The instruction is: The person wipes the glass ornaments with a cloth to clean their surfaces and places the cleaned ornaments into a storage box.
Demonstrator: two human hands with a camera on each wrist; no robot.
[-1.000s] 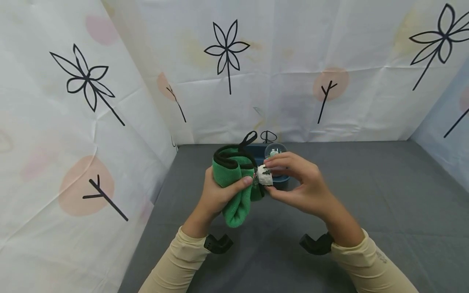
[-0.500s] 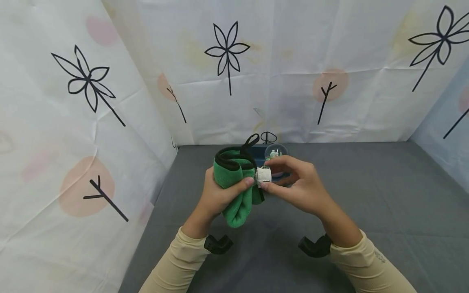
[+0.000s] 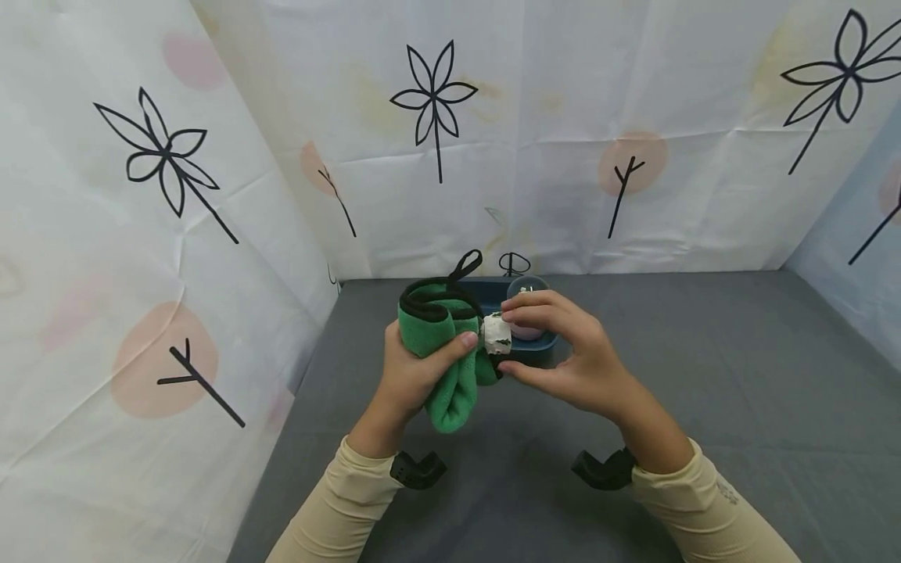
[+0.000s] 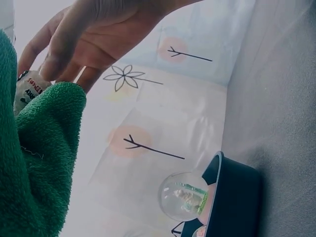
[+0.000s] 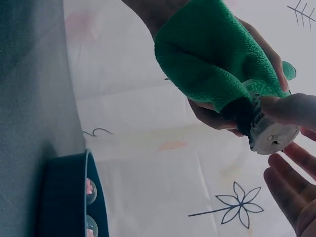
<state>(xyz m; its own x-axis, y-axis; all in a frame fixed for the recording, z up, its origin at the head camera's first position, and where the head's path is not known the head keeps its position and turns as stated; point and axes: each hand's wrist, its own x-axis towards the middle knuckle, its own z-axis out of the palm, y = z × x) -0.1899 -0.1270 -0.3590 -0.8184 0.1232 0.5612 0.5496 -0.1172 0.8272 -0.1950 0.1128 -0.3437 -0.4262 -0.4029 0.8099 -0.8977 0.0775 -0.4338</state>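
In the head view, my left hand (image 3: 415,367) grips a folded green towel (image 3: 450,403) with a dark edge and a black loop. The towel wraps the glass of a small snow globe, whose white base (image 3: 497,334) with dark green marks sticks out to the right. My right hand (image 3: 570,344) holds that base between thumb and fingertips. From the right wrist view, the flat underside of the base (image 5: 275,138) shows, with the thumb on its rim. Part of the clear globe (image 5: 259,88) peeks out of the towel there.
Behind the hands, a dark blue bin (image 3: 531,357) stands on the grey tabletop (image 3: 704,367). A snow globe with a pink base (image 4: 183,196) rests in it, and other globes (image 5: 91,191) show inside. Printed white cloth (image 3: 549,188) hangs behind the table.
The white base has turned between the right fingers, showing different marks. Both hands have shifted slightly left, and the right thumb and fingertips have spread a little.
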